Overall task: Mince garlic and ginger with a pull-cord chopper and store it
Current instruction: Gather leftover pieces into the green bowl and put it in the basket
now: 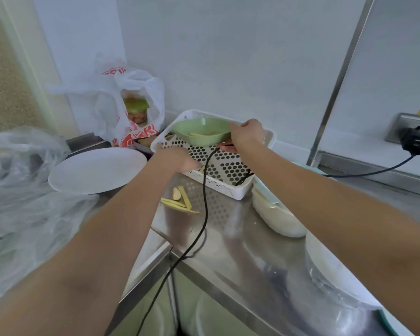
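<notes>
My right hand (246, 133) grips the right rim of a pale green dish (200, 130) and holds it tilted above a white perforated basket (218, 173). Yellowish ginger strips lie inside the dish. My left hand (177, 158) reaches into the basket's near left corner; its fingers are hidden behind the wrist, so its grasp cannot be told. More ginger strips and a garlic clove (180, 198) lie on the steel counter (228, 229) in front of the basket. No pull-cord chopper is recognisable in view.
A black power cord (205, 190) runs from the basket across the counter and down its front edge. A white plate (97, 169) and clear plastic bags sit at left, a printed bag (129, 105) in the corner, white containers (277, 214) at right, a wall plug (414, 140) far right.
</notes>
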### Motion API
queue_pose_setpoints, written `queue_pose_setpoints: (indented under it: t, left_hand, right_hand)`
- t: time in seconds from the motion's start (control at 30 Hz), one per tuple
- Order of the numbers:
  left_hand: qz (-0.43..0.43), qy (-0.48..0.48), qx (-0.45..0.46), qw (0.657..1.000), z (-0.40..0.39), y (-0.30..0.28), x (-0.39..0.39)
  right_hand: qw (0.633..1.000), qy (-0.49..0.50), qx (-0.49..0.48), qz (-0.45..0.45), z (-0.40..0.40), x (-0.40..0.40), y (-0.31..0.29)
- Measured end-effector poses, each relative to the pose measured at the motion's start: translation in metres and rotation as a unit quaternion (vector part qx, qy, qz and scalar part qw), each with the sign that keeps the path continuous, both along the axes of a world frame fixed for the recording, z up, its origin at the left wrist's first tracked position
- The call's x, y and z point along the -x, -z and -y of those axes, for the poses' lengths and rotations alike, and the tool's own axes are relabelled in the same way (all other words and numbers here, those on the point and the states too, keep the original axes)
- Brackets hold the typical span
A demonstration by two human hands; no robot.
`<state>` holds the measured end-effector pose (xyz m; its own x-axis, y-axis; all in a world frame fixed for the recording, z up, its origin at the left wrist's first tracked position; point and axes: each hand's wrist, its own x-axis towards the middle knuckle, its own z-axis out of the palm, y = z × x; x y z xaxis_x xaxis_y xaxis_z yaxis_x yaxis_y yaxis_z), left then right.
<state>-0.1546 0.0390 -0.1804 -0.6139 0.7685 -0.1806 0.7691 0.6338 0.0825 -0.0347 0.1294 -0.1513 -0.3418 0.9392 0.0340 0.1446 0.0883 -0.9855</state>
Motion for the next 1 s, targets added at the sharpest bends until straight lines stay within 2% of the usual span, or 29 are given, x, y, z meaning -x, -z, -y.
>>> queue_pose_setpoints:
  t: [0.1, 0.2, 0.4, 0.53, 0.67, 1.0]
  left_hand:
    - [0.103, 0.054, 0.032, 0.993, -0.003, 0.004, -0.001]
    - [0.182, 0.046, 0.029, 0.982, -0.002, 0.001, -0.007]
    - [0.077, 0.083, 0.077, 0.991, -0.013, -0.001, -0.005]
    - [0.033, 0.052, 0.094, 0.994, -0.020, 0.001, 0.003]
    - [0.029, 0.010, 0.102, 0.994, -0.023, 0.004, 0.003]
    - [0.018, 0.066, 0.029, 0.997, -0.032, 0.017, -0.004]
  right_hand:
    - [1.000, -0.003, 0.011, 0.012, -0.008, -0.004, 0.004]
    - [1.000, -0.009, 0.025, 0.010, -0.013, -0.005, 0.010]
    - [0.999, -0.014, 0.029, 0.005, -0.017, -0.004, 0.014]
    - [0.999, -0.017, 0.046, -0.010, -0.020, -0.003, 0.015]
    - [0.999, -0.032, 0.042, -0.008, -0.019, -0.001, 0.017]
    - [0.997, -0.042, 0.051, -0.025, -0.017, -0.003, 0.019]
